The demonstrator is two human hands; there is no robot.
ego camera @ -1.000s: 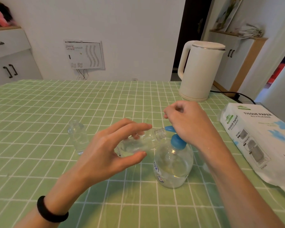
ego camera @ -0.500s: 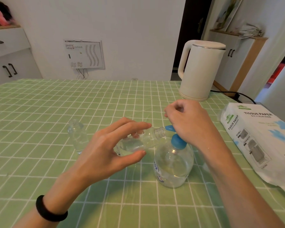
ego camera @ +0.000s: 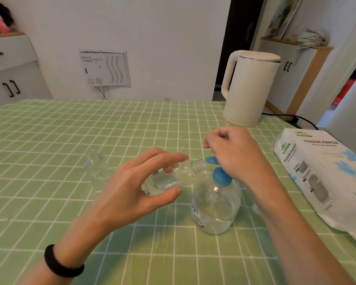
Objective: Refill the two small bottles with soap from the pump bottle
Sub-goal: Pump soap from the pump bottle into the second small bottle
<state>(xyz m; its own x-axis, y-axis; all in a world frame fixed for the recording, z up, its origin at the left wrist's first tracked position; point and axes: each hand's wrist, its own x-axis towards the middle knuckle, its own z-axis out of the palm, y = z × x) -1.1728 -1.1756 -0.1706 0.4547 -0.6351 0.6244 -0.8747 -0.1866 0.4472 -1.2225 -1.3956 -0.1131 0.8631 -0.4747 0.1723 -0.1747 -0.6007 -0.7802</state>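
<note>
My left hand (ego camera: pixel 132 186) holds a small clear bottle (ego camera: pixel 179 175) on its side, between thumb and fingers, with its open mouth right at the blue spout of the pump bottle (ego camera: pixel 216 204). The pump bottle is round and clear, with a blue pump top, and stands on the green checked tablecloth. My right hand (ego camera: pixel 234 153) lies on top of the blue pump head with its fingers curled. A second small clear bottle (ego camera: pixel 96 171) stands upright on the cloth to the left, untouched.
A white electric kettle (ego camera: pixel 249 87) stands at the back right, its black cord trailing right. A white pack of tissue paper (ego camera: pixel 321 177) lies along the right edge. The green checked cloth (ego camera: pixel 49 140) covers the whole table.
Almost nothing has moved. My right hand has risen slightly on the pump head; the small bottle stays at the spout.
</note>
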